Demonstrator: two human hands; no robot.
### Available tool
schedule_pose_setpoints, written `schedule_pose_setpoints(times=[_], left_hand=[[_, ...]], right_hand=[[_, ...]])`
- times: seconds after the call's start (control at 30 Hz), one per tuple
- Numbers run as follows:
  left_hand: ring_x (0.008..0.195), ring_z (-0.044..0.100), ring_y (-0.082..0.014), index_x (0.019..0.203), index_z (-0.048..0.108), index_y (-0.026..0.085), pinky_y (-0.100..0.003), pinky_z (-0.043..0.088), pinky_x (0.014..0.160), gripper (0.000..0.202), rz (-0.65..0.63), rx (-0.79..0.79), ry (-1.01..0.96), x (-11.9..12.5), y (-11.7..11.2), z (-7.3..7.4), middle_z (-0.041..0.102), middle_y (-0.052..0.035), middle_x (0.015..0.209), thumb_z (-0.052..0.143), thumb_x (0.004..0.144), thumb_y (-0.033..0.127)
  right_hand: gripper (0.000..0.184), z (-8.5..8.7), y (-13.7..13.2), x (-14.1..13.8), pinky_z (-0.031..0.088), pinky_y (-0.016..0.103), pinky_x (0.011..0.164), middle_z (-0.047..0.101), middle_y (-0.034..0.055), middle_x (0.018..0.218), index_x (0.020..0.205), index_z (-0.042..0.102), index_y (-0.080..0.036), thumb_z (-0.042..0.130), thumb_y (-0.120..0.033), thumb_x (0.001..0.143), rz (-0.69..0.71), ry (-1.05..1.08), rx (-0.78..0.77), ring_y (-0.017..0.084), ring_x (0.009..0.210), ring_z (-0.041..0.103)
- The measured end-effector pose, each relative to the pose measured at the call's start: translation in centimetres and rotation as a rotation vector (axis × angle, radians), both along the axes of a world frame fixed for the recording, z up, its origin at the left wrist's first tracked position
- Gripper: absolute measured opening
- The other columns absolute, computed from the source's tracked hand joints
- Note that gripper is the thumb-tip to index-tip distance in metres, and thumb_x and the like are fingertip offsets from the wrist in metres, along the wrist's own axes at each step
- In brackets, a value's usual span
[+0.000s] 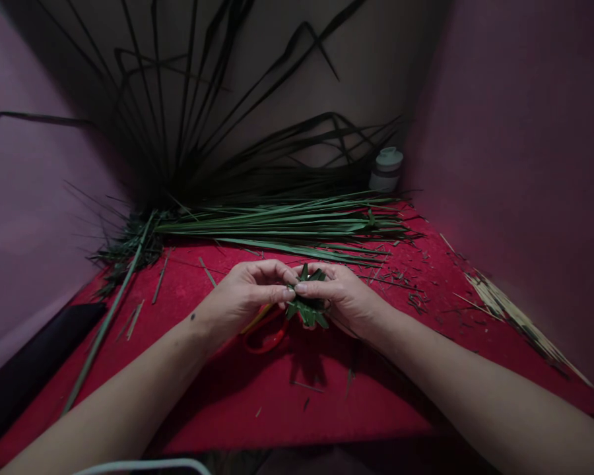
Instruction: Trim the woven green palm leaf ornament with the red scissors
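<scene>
Just above the red cloth, a small folded green leaf piece with pointed tips (pixel 307 311) is held between both hands. My left hand (pixel 257 285) pinches its left side with thumb and index finger. From the right, my right hand (pixel 344 293) grips the same piece, its thumb pressed on the front and the other fingers mostly hidden behind. Below my left hand lie scissors with an orange-red handle loop (pixel 266 344), partly covered by the fingers.
Behind the hands lies a bundle of long green leaf strips (pixel 277 224), with a dark palm frond (pixel 178 171) beyond. A white lidded jar (pixel 387 170) stands at the back right. Thin pale sticks (pixel 515 320) lie right, a long stalk (pixel 111 313) left. Scraps litter the red cloth (pixel 371 409).
</scene>
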State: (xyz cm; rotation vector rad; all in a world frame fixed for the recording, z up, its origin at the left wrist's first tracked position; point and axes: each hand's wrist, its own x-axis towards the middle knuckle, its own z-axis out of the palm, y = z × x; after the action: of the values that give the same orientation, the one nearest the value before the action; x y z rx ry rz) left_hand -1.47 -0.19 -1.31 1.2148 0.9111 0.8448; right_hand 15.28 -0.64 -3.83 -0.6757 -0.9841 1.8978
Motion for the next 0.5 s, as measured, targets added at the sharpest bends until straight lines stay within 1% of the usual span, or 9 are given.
schedule_pose_setpoints(times=[0.1, 0.17, 0.27, 0.33, 0.4, 0.43, 0.5], left_hand=[[0.068, 0.061, -0.0132, 0.069, 0.067, 0.013, -0.022, 0.049, 0.063, 0.015, 0.032, 0.004, -0.068, 0.3, 0.0, -0.2, 0.064, -0.0017, 0.072, 0.077, 0.058, 0.013], [0.065, 0.061, -0.0132, 0.069, 0.066, 0.013, -0.023, 0.049, 0.061, 0.015, 0.038, -0.011, -0.089, 0.4, 0.0, -0.2, 0.064, -0.0016, 0.070, 0.077, 0.059, 0.013], [0.061, 0.061, -0.0143, 0.071, 0.064, 0.014, -0.026, 0.050, 0.060, 0.014, 0.058, -0.023, -0.081, 0.2, -0.1, 0.0, 0.065, -0.0019, 0.069, 0.076, 0.063, 0.016], [0.063, 0.062, -0.0142, 0.072, 0.064, 0.014, -0.026, 0.050, 0.062, 0.015, 0.093, -0.005, -0.059, 0.0, 0.1, 0.1, 0.066, -0.0020, 0.071, 0.076, 0.064, 0.017], [0.065, 0.061, -0.0130, 0.072, 0.064, 0.014, -0.024, 0.050, 0.063, 0.015, 0.126, 0.015, -0.022, -0.4, 0.3, 0.3, 0.066, -0.0017, 0.074, 0.075, 0.065, 0.018], [0.065, 0.061, -0.0122, 0.072, 0.064, 0.014, -0.023, 0.049, 0.063, 0.014, 0.135, 0.031, -0.008, -0.5, 0.5, 0.3, 0.065, -0.0014, 0.074, 0.075, 0.065, 0.018], [0.065, 0.060, -0.0111, 0.072, 0.064, 0.014, -0.022, 0.048, 0.064, 0.014, 0.144, 0.070, 0.007, -0.8, 0.8, 0.3, 0.065, -0.0010, 0.074, 0.075, 0.064, 0.017]], right_hand=[[0.027, 0.1, -0.1, -0.1, 0.046, 0.021, 0.049, 0.063, 0.0023, 0.070, 0.080, 0.058, -0.014, 0.076, -0.024, 0.063, 0.017, 0.023, -0.005, 0.011, 0.058, 0.057], [0.026, 0.1, 0.0, 0.0, 0.049, 0.023, 0.048, 0.064, 0.0028, 0.072, 0.082, 0.058, -0.014, 0.074, -0.025, 0.065, 0.041, 0.042, 0.008, 0.012, 0.057, 0.058], [0.024, 0.1, 0.1, 0.5, 0.052, 0.027, 0.048, 0.065, 0.0038, 0.073, 0.087, 0.058, -0.014, 0.068, -0.031, 0.073, 0.110, 0.033, 0.041, 0.014, 0.054, 0.061], [0.027, 0.1, 0.1, 1.2, 0.052, 0.027, 0.048, 0.066, 0.0052, 0.071, 0.088, 0.059, -0.013, 0.064, -0.037, 0.077, 0.160, -0.025, 0.037, 0.015, 0.051, 0.064], [0.033, 0.1, -0.1, 2.1, 0.051, 0.026, 0.047, 0.068, 0.0077, 0.068, 0.087, 0.059, -0.011, 0.061, -0.043, 0.079, 0.196, -0.111, -0.009, 0.016, 0.050, 0.065], [0.035, 0.1, -0.3, 2.6, 0.051, 0.025, 0.046, 0.068, 0.0085, 0.066, 0.086, 0.059, -0.011, 0.060, -0.045, 0.079, 0.211, -0.160, -0.040, 0.017, 0.049, 0.065], [0.033, 0.0, -0.7, 3.4, 0.047, 0.022, 0.042, 0.068, 0.0084, 0.062, 0.080, 0.060, -0.010, 0.064, -0.043, 0.076, 0.234, -0.243, -0.071, 0.015, 0.044, 0.062]])
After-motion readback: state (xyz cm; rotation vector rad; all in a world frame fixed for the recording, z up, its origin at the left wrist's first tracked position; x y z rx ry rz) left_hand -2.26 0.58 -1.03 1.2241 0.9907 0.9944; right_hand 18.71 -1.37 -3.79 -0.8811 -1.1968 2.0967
